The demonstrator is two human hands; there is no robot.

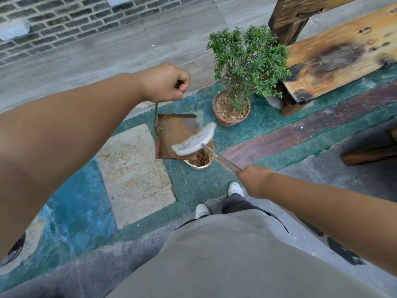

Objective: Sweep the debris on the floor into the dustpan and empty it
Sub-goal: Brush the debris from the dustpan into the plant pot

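Below, a floor of painted teal concrete [247, 130] with a pale square stone slab [133, 175] set into it filled most of the downward view, bordered at the top by grey paving and a dark brick wall [64, 18]. A weathered, scorched wooden bench [339, 54] stood at the upper right. Just beside its near end sat a leafy green shrub in a terracotta pot [232, 108].

The person's left hand [165, 82] was raised, its fingers fully curled into a fist around the top of a thin upright metal handle [155, 117]. That handle ran down to a rusty brown metal dustpan [176, 136], which hung tilted over a small round cream-coloured bucket [200, 163] standing on the teal floor. Brown debris [200, 157] lay inside the bucket.

The right hand [255, 179], lower and nearer the body, was closed around a clear, slender broom handle [221, 158]; its fingers were hidden from this angle. The curved pale grey broom head [195, 140] with whitish bristles lay against the open face of the dustpan, directly above the bucket.

Two white shoes [235, 189] showed at the bottom, just behind the bucket.
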